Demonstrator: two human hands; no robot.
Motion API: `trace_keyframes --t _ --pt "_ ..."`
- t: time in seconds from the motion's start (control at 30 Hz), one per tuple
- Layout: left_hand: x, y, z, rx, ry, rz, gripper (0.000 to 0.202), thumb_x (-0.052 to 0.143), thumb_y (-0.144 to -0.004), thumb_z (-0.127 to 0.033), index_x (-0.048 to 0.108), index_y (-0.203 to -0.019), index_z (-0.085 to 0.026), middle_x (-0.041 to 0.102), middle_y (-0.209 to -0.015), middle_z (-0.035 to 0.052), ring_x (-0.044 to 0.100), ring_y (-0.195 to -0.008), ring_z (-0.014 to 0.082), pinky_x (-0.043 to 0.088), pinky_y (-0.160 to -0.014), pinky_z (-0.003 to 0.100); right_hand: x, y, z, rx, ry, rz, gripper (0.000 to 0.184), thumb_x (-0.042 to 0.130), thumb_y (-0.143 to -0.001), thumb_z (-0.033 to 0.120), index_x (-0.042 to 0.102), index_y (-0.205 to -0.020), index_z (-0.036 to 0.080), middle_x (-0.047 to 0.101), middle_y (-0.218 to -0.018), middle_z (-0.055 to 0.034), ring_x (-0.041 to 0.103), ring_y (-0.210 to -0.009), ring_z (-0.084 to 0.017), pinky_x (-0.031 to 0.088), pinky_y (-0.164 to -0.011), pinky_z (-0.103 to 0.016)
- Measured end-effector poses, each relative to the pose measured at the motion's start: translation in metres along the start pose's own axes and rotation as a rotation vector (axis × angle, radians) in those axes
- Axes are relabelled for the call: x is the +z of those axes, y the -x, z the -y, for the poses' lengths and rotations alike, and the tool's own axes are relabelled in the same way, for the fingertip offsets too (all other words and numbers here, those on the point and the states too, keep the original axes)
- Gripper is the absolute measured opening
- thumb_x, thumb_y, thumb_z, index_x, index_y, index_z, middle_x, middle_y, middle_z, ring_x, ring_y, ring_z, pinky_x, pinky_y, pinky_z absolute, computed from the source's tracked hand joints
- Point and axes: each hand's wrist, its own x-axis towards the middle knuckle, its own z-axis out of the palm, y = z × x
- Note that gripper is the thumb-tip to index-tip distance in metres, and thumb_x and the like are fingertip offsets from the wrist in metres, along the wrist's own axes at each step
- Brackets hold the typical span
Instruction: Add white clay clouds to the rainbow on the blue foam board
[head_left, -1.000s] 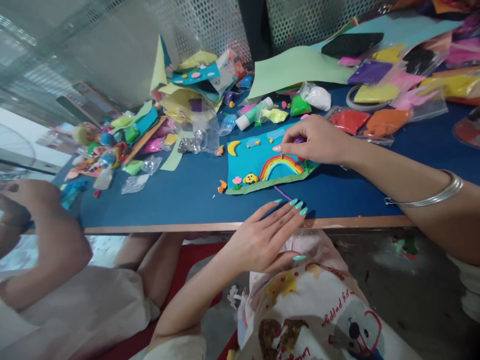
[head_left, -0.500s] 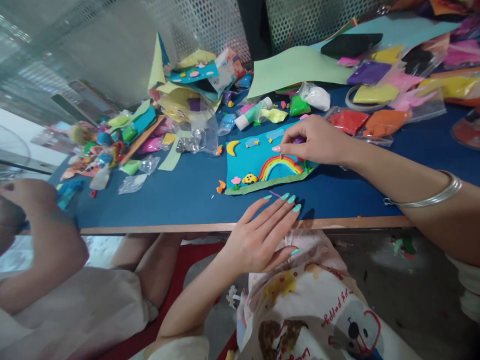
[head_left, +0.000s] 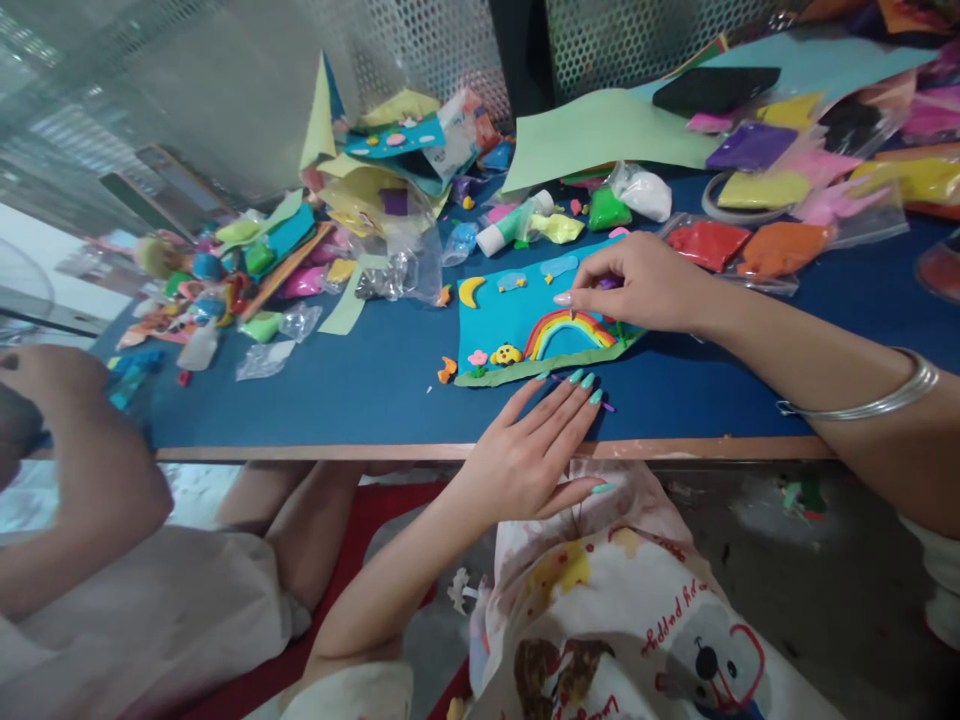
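The right hand (head_left: 637,285), grip pinched on a thin pointed tool, is pressing the clay rainbow (head_left: 568,330) on the blue foam picture board (head_left: 517,320), at twelve o'clock from the left hand (head_left: 532,450), lying flat, grip apart. Too much pressure could dent the rainbow's bands.

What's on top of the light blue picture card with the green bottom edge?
On the light blue picture card: a clay rainbow, yellow crescent moon, pink flower, yellow spotted figure. The right hand covers the upper right corner.
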Motion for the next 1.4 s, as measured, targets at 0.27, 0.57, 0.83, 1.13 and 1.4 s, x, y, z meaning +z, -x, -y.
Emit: trace_keyframes --t 0.27,0.57,0.83,1.13,1.4 --pt "-0.009 0.009 -0.009 -0.006 -0.048 -0.014 0.069 0.036 -0.104 -0.059 0.062 -0.131 0.000 0.071 -0.132 0.0185 0.063 -0.133 0.0302 0.016 -0.133 0.045 -0.002 0.001 0.005 0.049 0.009 0.016 0.035 0.064 -0.090 0.042 0.068 -0.068 0.015 0.051 -0.057 -0.0003 0.042 -0.061 -0.011 0.031 -0.063 -0.031" --pt "-0.007 0.010 -0.012 -0.031 0.053 0.015 0.063 0.039 -0.105 -0.049 0.052 -0.142 -0.001 0.070 -0.134 0.0186 0.058 -0.140 0.0281 0.017 -0.133 0.045 -0.002 0.001 0.004 0.056 0.008 0.018 0.030 0.065 -0.088 0.037 0.071 -0.070 0.015 0.055 -0.060 -0.0012 0.045 -0.064 -0.012 0.032 -0.066 -0.032" --pt "0.001 -0.003 -0.009 -0.023 0.056 0.002 0.067 0.043 -0.104 -0.054 0.052 -0.141 0.001 0.068 -0.137 0.0191 0.060 -0.137 0.0290 0.027 -0.129 0.044 -0.001 0.001 0.005 0.053 0.022 0.015 0.034 0.065 -0.089 0.041 0.070 -0.070 0.014 0.055 -0.059 -0.0004 0.045 -0.062 -0.011 0.033 -0.065 -0.031" --pt "-0.015 0.016 -0.021 -0.014 0.011 -0.046 0.051 0.046 -0.103 -0.040 0.061 -0.131 0.000 0.073 -0.128 0.0181 0.065 -0.131 0.0272 0.033 -0.128 0.041 -0.002 0.000 0.001 0.022 0.026 -0.027 0.033 0.065 -0.088 0.040 0.067 -0.067 0.015 0.048 -0.054 0.0007 0.043 -0.060 -0.010 0.032 -0.063 -0.031" --pt "0.008 0.000 -0.020 -0.038 0.020 0.032 0.071 0.041 -0.104 -0.057 0.051 -0.145 -0.001 0.063 -0.145 0.0183 0.056 -0.142 0.0290 0.026 -0.131 0.046 -0.002 0.000 0.002 0.026 0.035 0.012 0.029 0.065 -0.088 0.037 0.070 -0.069 0.015 0.054 -0.059 0.0000 0.045 -0.063 -0.011 0.033 -0.066 -0.031"
